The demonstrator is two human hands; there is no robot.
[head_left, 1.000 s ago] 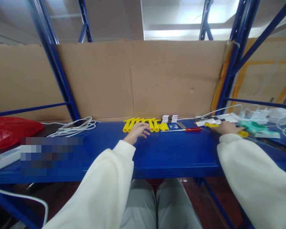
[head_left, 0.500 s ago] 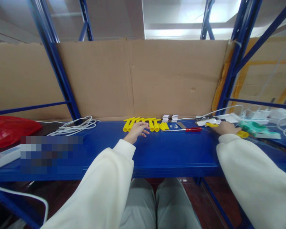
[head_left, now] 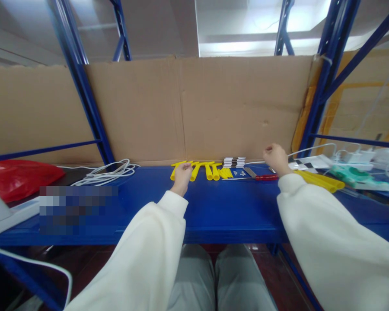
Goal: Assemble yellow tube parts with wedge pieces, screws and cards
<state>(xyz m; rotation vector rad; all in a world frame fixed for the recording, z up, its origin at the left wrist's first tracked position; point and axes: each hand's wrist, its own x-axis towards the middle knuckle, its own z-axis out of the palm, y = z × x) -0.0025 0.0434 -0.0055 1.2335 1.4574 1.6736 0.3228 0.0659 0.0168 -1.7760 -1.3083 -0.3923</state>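
Note:
My left hand (head_left: 182,176) is closed at the row of yellow T-shaped plastic handles (head_left: 195,172), its fingers curled over the row. Whatever is between those fingers is hidden. My right hand (head_left: 276,160) is raised above the blue shelf, fingers curled, and nothing shows in them. Below it lies a screwdriver with a red handle (head_left: 266,177). More yellow handles (head_left: 326,181) lie to the right, partly behind my right sleeve. Small yellow pieces (head_left: 226,173) sit beside the row, in front of a stack of small white boxes (head_left: 234,162).
A flat metal blade (head_left: 250,172) lies by the screwdriver. A coiled white cable (head_left: 116,173) and a red bag (head_left: 22,177) are at left. A green-and-white packet (head_left: 359,175) and cables are at right. Cardboard (head_left: 214,108) stands along the back between blue posts (head_left: 87,95).
My right hand has let go of the yellow handles at right, rising and moving left. My left hand, spread before, has closed at the row of handles. The view has shifted slightly.

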